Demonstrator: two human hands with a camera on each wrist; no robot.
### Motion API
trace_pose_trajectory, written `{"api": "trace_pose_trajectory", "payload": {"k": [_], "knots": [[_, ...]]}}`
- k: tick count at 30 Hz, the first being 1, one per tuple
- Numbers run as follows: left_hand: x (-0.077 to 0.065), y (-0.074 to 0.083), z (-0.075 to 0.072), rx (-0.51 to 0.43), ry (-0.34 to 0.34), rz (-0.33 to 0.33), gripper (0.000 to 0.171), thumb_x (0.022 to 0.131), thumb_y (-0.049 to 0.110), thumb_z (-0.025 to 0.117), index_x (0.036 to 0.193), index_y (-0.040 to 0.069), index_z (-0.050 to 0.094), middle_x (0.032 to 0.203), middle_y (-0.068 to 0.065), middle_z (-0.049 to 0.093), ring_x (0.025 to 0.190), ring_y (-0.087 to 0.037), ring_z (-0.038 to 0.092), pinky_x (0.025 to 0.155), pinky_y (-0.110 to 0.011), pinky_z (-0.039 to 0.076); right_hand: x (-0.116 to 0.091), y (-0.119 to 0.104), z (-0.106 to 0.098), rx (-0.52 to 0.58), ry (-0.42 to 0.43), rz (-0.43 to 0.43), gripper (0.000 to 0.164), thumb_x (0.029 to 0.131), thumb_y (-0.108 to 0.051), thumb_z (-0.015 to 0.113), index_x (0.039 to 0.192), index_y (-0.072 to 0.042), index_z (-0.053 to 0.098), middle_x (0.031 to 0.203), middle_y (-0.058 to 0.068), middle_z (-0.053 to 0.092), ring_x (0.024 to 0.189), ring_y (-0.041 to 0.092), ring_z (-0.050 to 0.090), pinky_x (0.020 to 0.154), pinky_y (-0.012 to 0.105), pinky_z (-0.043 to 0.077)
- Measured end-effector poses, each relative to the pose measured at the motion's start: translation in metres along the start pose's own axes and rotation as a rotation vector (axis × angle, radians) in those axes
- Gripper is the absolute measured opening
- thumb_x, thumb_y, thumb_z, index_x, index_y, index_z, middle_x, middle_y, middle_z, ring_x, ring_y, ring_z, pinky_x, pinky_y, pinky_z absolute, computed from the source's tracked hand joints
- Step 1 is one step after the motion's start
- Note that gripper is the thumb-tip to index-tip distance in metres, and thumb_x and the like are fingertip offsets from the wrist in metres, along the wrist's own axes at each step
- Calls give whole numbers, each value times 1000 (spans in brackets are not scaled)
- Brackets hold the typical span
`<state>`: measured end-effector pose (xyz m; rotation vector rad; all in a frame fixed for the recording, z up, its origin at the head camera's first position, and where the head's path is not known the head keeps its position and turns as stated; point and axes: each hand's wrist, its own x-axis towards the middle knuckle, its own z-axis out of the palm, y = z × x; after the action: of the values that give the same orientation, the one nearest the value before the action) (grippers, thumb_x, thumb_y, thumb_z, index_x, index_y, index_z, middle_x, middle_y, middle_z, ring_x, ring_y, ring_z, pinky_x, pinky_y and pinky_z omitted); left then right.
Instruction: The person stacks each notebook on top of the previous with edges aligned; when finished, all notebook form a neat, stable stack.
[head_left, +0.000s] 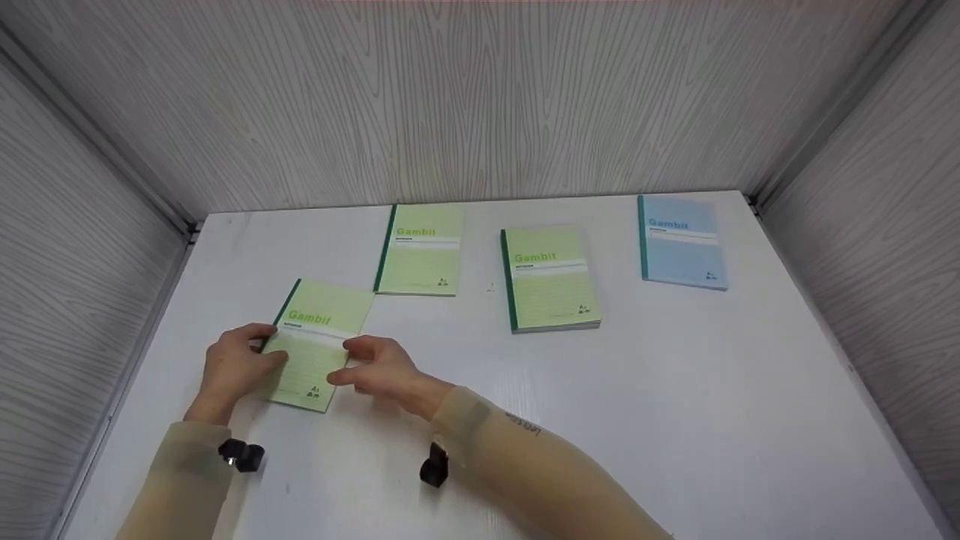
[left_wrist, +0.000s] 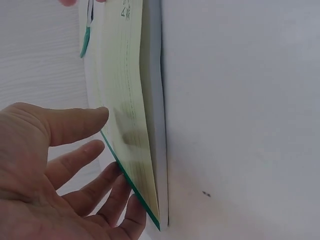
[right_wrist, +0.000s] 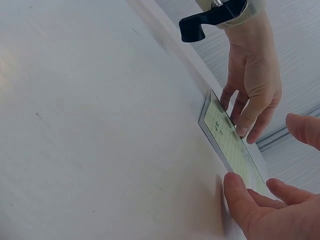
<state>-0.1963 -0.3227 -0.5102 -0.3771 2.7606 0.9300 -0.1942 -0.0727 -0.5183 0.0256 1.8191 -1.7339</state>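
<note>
A light green notebook [head_left: 315, 346] with a dark green spine lies flat and slightly turned at the left of the white table. My left hand [head_left: 238, 366] is at its spine side: the fingers lie along the spine, and the thumb [left_wrist: 80, 125] reaches over the cover. On the opposite long edge is my right hand [head_left: 382, 367], fingertips right at the edge, with thumb and fingers spread apart. From the right wrist view, the right-hand fingers [right_wrist: 240, 200] stand beside the notebook's page edge. Neither hand is closed round the notebook.
Behind the hands lies another green notebook [head_left: 421, 259]. To its right sits a thicker green notebook stack [head_left: 551, 292]. A blue notebook [head_left: 682, 251] is at the back right. Wood-patterned panels [head_left: 480, 105] border the table at the back and both sides.
</note>
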Motion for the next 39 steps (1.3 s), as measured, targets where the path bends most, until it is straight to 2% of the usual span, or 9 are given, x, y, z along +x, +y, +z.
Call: {"api": "trace_pose_trajectory", "payload": {"k": [8, 11, 16, 21, 24, 26, 30, 35, 39], "knots": [[-10, -3, -12, -96, -67, -70, 67, 106, 17, 62, 167, -5, 45, 168, -37, 48, 147, -52, 53, 122, -65, 48, 0, 3, -7, 62, -36, 23, 61, 91, -14, 91, 148, -14, 70, 154, 1, 72, 131, 16, 69, 121, 54, 57], [-13, -3, -16, -162, -73, -82, 67, 108, 18, 61, 169, -3, 44, 171, -35, 45, 148, -48, 50, 118, -57, 49, 0, 4, -9, 90, -48, 35, 58, 91, -15, 91, 145, -16, 71, 152, 0, 72, 130, 17, 70, 122, 54, 57], [-20, 1, -21, -233, -43, -68, 64, 109, 17, 61, 170, 3, 46, 170, -33, 44, 142, -43, 52, 102, -38, 47, 0, 5, -12, 137, -52, 43, 53, 92, -14, 89, 143, -17, 72, 147, -1, 72, 126, 16, 71, 119, 50, 59], [-28, 6, -25, -319, -32, -46, 63, 110, 10, 59, 172, 6, 44, 174, -32, 40, 146, -40, 47, 103, -34, 42, 0, 4, -13, 161, -45, 51, 47, 93, -13, 88, 138, -17, 74, 141, -1, 72, 121, 15, 73, 115, 48, 61], [-31, 9, -28, -379, -39, -32, 63, 111, 10, 59, 172, 9, 43, 174, -27, 43, 139, -30, 52, 101, -25, 48, 1, 4, -14, 154, -48, 53, 45, 93, -14, 88, 136, -18, 75, 139, -2, 73, 120, 16, 72, 115, 49, 61], [-34, 11, -28, -412, -32, -12, 62, 112, 10, 60, 172, 10, 45, 170, -24, 47, 127, -18, 57, 94, -18, 51, 0, 4, -14, 158, -50, 58, 44, 93, -14, 89, 135, -18, 74, 138, -2, 73, 119, 16, 71, 115, 49, 61], [-40, 19, -27, -456, -14, 27, 61, 112, 9, 62, 171, 9, 46, 164, -20, 51, 110, -3, 61, 89, -15, 56, 0, 3, -13, 169, -50, 72, 42, 93, -13, 89, 132, -19, 75, 135, -4, 72, 117, 17, 69, 112, 49, 62], [-46, 33, -27, -512, -9, 34, 62, 112, 8, 61, 172, 11, 46, 162, -16, 51, 109, -2, 63, 90, -15, 57, 1, 3, -12, 168, -55, 80, 39, 94, -14, 89, 129, -20, 74, 131, -2, 72, 115, 17, 66, 104, 44, 63], [-49, 39, -26, -572, -22, 21, 63, 112, 7, 62, 172, 12, 45, 157, -9, 53, 110, -2, 65, 91, -16, 59, 0, 3, -15, 190, -50, 86, 38, 95, -16, 89, 128, -20, 72, 127, 2, 73, 111, 21, 70, 106, 45, 64]]}}
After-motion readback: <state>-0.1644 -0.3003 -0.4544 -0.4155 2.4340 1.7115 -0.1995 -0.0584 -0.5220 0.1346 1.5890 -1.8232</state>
